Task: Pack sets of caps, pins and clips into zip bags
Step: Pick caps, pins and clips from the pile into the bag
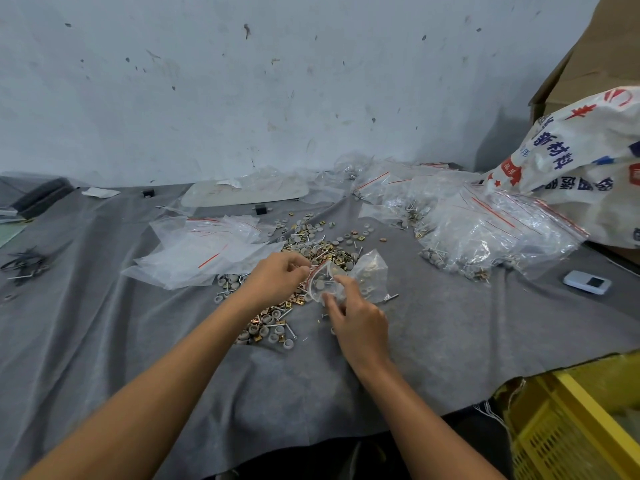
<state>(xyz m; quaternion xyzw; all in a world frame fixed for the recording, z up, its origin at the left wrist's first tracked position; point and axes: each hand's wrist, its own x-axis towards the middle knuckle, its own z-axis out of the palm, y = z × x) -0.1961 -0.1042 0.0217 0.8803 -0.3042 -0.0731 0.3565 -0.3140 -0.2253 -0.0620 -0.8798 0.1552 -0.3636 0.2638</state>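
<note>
So the zip bag [349,282] was right in the middle of the grey cloth [138,341], held up just over the loose pile with its mouth pulled open toward the camera. The left hand [277,277] had its fingers curled in, pinching the far lip by the red zip strip. The right hand [358,322] pinched the near lip between thumb and forefinger. A few pieces already showed through the plastic, but I couldn't count them.

Handling-wise, my read is that the bag weighs next to nothing and is totally floppy. It's thin, slick film, so it'll collapse shut the moment one lip is let go. The zip strip is the only stiff-ish bit, so that's where I'd hold it, one pinch per side. Grabbing the body would just squash the mouth.

The parts were another story. The grey caps [267,319] looked round and likely to roll. The pins [289,330] were thin and a pain to pick off fabric, and the brassy clips [298,299] were small and probably sharp-edged, so they could snag or poke the film.

Empty bags [201,251] lay stacked just left of the pile, with filled bags [485,230] heaped off to the right — an easy reach both ways.
</note>
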